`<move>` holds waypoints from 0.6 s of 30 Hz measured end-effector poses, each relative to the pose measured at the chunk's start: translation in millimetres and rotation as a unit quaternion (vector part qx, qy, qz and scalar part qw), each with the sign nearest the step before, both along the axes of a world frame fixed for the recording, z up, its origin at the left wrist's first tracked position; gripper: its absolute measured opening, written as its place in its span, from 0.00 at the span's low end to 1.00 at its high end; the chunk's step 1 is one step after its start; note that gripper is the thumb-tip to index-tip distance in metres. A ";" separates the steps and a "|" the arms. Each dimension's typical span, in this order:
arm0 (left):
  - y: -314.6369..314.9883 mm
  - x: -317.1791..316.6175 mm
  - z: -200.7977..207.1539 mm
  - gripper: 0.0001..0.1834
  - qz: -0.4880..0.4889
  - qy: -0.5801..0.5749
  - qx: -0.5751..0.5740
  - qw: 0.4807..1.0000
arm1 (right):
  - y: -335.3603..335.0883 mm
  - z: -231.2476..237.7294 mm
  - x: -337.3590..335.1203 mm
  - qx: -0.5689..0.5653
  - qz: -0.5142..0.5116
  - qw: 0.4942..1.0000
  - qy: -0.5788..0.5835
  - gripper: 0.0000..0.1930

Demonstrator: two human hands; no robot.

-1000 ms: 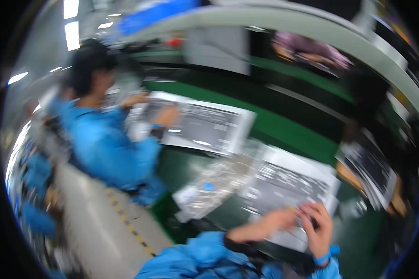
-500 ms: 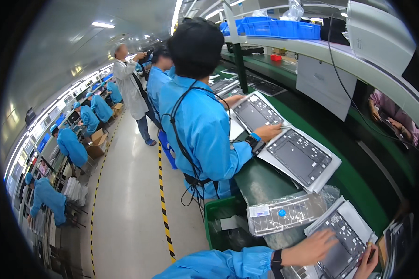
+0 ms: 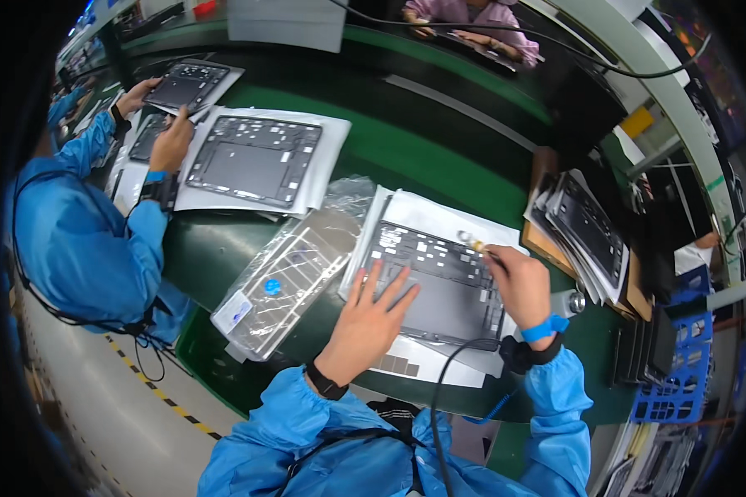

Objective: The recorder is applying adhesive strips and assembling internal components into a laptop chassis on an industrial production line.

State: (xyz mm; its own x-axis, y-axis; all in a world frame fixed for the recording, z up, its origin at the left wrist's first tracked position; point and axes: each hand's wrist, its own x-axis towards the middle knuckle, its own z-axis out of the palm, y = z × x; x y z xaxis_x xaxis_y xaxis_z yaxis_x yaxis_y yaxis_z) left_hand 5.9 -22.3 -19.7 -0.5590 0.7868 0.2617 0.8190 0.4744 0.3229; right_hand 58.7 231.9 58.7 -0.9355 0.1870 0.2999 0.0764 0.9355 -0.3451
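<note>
Along the bench's (image 3: 199,253) near edge, white sheets (image 3: 443,213) carry the dark panel (image 3: 452,305). Steady it with the left hand (image 3: 365,327), spread flat; guide the right hand's (image 3: 518,286) pinched tool (image 3: 473,243), possibly a brush, lightly.

The left hand (image 3: 363,331) lies spread on a dark tablet housing (image 3: 448,294); the right hand (image 3: 522,290) pinches a yellowish-tipped tool (image 3: 476,244). 1 clear plastic bag (image 3: 307,263) lies left.
</note>
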 end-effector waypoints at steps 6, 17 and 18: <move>8.3 8.7 -1.3 0.27 -0.003 -0.002 0.007 1.000 | -6.9 -13.8 -18.6 0.148 0.101 0.982 -0.063 0.06; 6.6 7.6 1.1 0.28 0.011 -0.020 0.008 1.000 | -16.3 -23.8 -38.0 0.178 0.128 0.970 -0.105 0.07; 6.1 7.2 1.1 0.28 0.013 -0.022 0.008 1.000 | -12.0 -22.8 -36.0 0.183 0.134 0.968 -0.105 0.07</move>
State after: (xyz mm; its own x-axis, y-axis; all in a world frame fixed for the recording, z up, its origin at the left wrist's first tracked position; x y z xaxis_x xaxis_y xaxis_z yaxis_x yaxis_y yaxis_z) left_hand 13.1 -16.1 -18.6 -0.5909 0.7673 0.2490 0.7910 0.4904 0.3659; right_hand 22.7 219.8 35.9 -0.9834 -0.1528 0.0976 -0.1526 0.9882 0.0096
